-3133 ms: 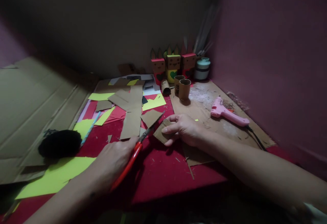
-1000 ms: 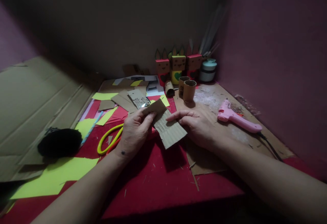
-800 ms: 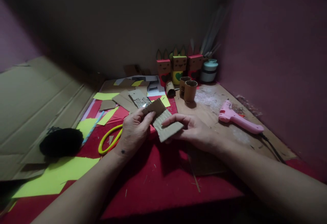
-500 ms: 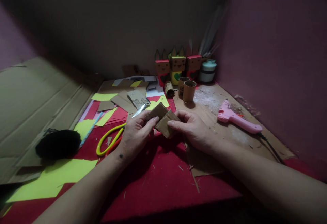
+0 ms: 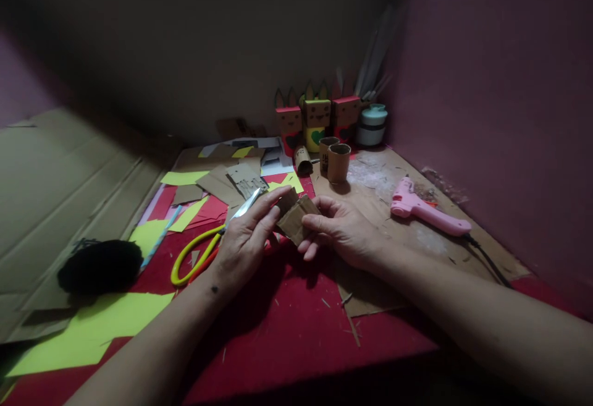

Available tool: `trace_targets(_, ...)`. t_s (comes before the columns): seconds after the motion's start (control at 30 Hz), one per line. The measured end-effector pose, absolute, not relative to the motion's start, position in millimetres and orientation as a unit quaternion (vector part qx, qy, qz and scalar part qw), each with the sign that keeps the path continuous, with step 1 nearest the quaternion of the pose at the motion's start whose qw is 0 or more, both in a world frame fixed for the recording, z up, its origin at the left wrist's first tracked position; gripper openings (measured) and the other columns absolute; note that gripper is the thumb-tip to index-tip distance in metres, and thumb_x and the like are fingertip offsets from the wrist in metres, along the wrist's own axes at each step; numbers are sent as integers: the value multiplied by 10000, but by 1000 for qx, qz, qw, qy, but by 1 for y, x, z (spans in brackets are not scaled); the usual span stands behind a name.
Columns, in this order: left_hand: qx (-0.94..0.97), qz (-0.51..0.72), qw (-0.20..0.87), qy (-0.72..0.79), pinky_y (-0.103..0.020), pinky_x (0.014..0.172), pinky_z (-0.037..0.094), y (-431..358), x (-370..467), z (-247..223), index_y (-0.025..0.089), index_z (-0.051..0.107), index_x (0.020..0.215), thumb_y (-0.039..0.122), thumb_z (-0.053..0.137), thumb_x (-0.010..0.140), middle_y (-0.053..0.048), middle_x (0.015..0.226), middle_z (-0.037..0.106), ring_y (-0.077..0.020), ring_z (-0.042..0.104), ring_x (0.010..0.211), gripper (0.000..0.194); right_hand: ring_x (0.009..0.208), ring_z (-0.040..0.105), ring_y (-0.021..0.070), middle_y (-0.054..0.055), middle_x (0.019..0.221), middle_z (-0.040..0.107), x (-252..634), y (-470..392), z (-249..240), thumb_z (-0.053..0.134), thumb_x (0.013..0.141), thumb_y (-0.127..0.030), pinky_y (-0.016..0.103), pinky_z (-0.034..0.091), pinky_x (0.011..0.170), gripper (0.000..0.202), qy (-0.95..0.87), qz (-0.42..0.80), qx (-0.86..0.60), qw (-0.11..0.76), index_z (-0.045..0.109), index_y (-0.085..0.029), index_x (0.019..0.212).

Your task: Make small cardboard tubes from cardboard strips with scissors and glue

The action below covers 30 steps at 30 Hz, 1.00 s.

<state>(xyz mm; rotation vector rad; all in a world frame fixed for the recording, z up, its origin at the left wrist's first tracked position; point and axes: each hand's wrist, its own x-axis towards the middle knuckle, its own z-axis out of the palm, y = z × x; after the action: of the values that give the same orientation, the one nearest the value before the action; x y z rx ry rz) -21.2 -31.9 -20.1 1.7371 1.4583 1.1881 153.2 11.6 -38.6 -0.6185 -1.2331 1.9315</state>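
Observation:
Between my two hands, above the red tabletop (image 5: 278, 344), is a small folded-looking piece of brown cardboard (image 5: 296, 222). My left hand (image 5: 248, 233) pinches its left side between thumb and fingers. On the other side, my right hand (image 5: 336, 230) grips it with the thumb on the near face and fingers behind. Whether it is one bent piece or two overlapping ones, I cannot tell. Scissors with yellow handles (image 5: 183, 261) lie just left of my left hand, their blades partly behind it.
Right of my hands a pink glue gun (image 5: 428, 211) lies on a cardboard sheet (image 5: 370, 208). Cardboard tubes (image 5: 339, 165) stand behind, before several decorated figures (image 5: 316, 125) and a teal-lidded jar (image 5: 372, 125). Leftward are black yarn (image 5: 102, 265), yellow paper (image 5: 115, 319) and a striped straw (image 5: 162, 237).
The cardboard has turned a little in my hands, and its flaps now overlap more closely. My left fingers have lifted and stretched along its upper edge. The view has shifted slightly.

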Motion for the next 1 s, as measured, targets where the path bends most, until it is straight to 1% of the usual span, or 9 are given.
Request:
trace_targets(0.07, 665, 432, 277, 543, -263, 779, 542, -31, -23, -20, 299, 606, 1277, 412, 456, 957, -23, 1247, 663, -207, 641, 1027, 371, 525, 655, 138, 6, 736, 670, 153, 12, -39, 723, 732, -289, 255, 556, 485, 260, -476, 757, -238, 378, 554, -189, 903)
trace_targets(0.17, 715, 408, 245, 512, -284, 864, 527, -31, -26, -20, 261, 596, 1286, 409, 433, 967, -37, 1278, 652, -215, 622, 1099, 388, 517, 656, 136, 6, 736, 676, 153, 13, -40, 744, 713, -306, 250, 559, 482, 291, -470, 760, -242, 377, 558, -190, 904)
trace_targets(0.27, 757, 392, 189, 488, -300, 921, 503, -29, -27, -23, 207, 567, 1304, 371, 511, 936, -64, 1268, 658, -211, 623, 1109, 407, 505, 651, 136, 2, 692, 672, 152, 14, -41, 765, 698, -330, 250, 562, 480, 316, -468, 762, -239, 379, 560, -184, 889)
trace_targets(0.43, 762, 381, 153, 500, -300, 838, 531, -28, -24, -25, 166, 592, 1247, 348, 510, 933, -77, 1153, 709, -209, 668, 1018, 372, 499, 651, 131, -7, 693, 678, 151, 16, -44, 762, 715, -315, 250, 568, 481, 305, -465, 767, -220, 383, 570, -174, 905)
trace_targets(0.6, 766, 377, 150, 498, -293, 846, 522, -30, -22, -23, 157, 580, 1255, 335, 496, 940, -73, 1153, 705, -193, 668, 994, 372, 503, 653, 140, 2, 686, 678, 152, 16, -46, 738, 741, -294, 254, 562, 479, 265, -464, 768, -215, 385, 575, -182, 918)
trace_targets(0.77, 761, 367, 178, 505, -280, 745, 535, -30, -22, -24, 160, 566, 1273, 349, 568, 899, -68, 1091, 717, -193, 676, 908, 420, 513, 651, 142, 1, 680, 670, 151, 16, -46, 726, 745, -278, 263, 562, 501, 254, -462, 769, -213, 387, 569, -184, 922)
trace_targets(0.9, 746, 383, 194, 508, -308, 800, 530, -29, -23, -24, 187, 592, 1257, 367, 543, 909, -69, 1140, 704, -217, 661, 976, 395, 511, 651, 144, 9, 691, 676, 152, 17, -47, 731, 747, -296, 260, 558, 494, 278, -457, 777, -206, 382, 563, -183, 937)
trace_targets(0.93, 734, 393, 206, 515, -309, 795, 531, -29, -23, -24, 195, 606, 1244, 376, 520, 921, -65, 1132, 705, -214, 665, 957, 380, 516, 652, 144, 14, 702, 679, 152, 18, -47, 726, 756, -307, 260, 559, 496, 277, -454, 780, -201, 381, 561, -183, 939)
trace_targets(1.0, 703, 406, 239, 533, -294, 715, 538, -28, -23, -23, 201, 622, 1233, 399, 477, 941, -57, 1050, 722, -196, 677, 844, 381, 546, 654, 143, 23, 743, 684, 154, 20, -47, 708, 781, -318, 261, 564, 511, 257, -445, 790, -189, 378, 551, -187, 936)
